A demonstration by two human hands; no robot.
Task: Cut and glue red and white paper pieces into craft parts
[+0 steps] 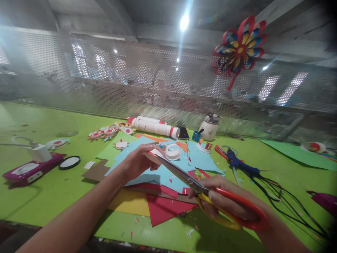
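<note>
My right hand point(226, 191) is wrapped round the handles of scissors point(180, 173), one loop red and the other yellow. Their blades point up and left, with the tips against a small piece of white and red paper point(156, 152). That paper is pinched in the fingers of my left hand point(134, 163). Just beyond the fingers, a white paper ring point(173, 152) rests on light blue paper sheets point(147, 174). Beneath those lie red paper point(165, 211) and yellow paper point(131, 203). Part of the held piece is hidden by my fingers.
White cardboard tubes point(155, 127), a bottle point(209, 128) and a blue pot point(196, 136) stand behind. A blue glue gun point(239, 162) with black cables lies right. A purple power strip point(34, 170) and black-rimmed disc point(69, 162) lie left. A paper flower point(240, 51) hangs above.
</note>
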